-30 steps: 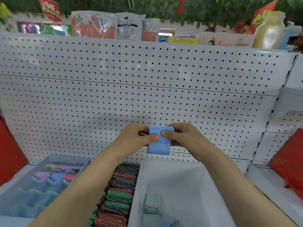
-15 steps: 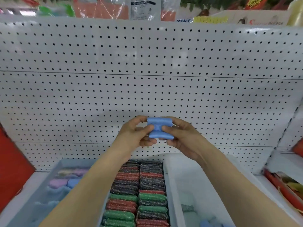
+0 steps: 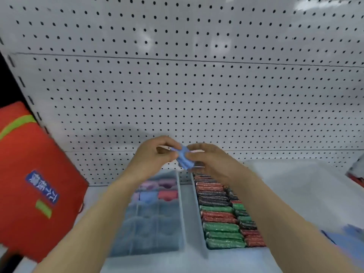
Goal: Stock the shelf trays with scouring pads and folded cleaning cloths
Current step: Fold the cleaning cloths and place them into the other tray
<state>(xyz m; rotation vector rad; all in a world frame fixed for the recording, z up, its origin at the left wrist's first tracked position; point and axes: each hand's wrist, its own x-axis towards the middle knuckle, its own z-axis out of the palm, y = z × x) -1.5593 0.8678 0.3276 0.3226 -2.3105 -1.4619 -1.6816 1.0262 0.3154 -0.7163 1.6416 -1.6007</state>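
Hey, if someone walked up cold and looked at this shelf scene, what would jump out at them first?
First, the two hands meeting mid-frame, the left hand and right hand both pinching a small folded blue cleaning cloth before the white pegboard wall. Below right lies a clear tray packed with rows of glittery red, green and black scouring pads. A big red bag fills the left edge.

Both forearms reach forward and converge; left hand (image 3: 152,154) and right hand (image 3: 208,161) pinch a blue cloth (image 3: 184,159) between fingertips.
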